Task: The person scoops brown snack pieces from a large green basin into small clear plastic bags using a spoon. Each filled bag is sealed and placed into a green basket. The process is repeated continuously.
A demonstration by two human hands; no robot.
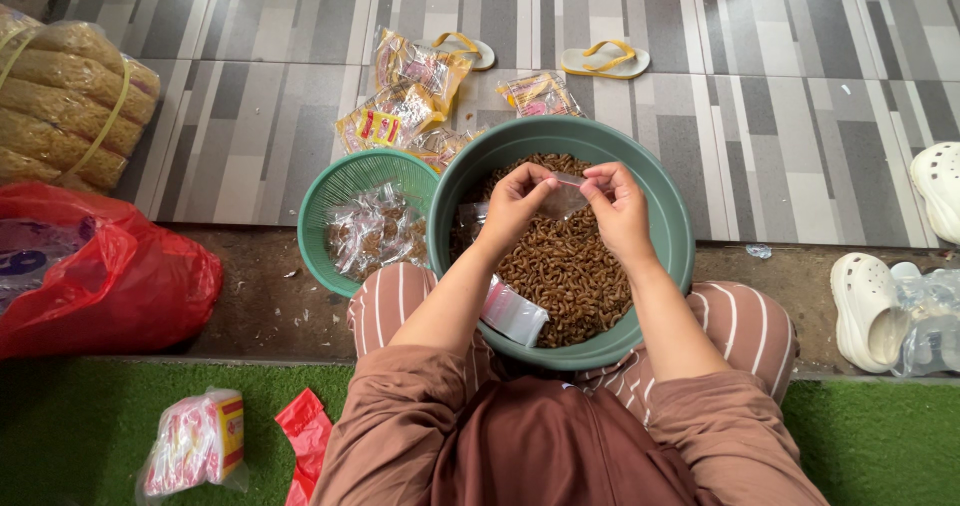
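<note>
My left hand (518, 206) and my right hand (617, 204) pinch the two sides of a small clear plastic bag (566, 194) between them, held just above a large green basin (672, 228). The basin rests between my knees and is full of brown twisted snack pieces (563, 271). A stack of small clear bags (513, 313) lies in the basin under my left forearm. To the left, touching the basin, a smaller green basket (322, 201) holds several filled clear packets (372, 230).
Yellow snack wrappers (405, 101) lie on the tiles behind the bowls, beside yellow flip-flops (605, 61). A red plastic bag (105, 276) and bundled crackers (65, 101) sit at left. White clogs (868, 309) stand at right. A pink packet (198, 441) lies on the green turf.
</note>
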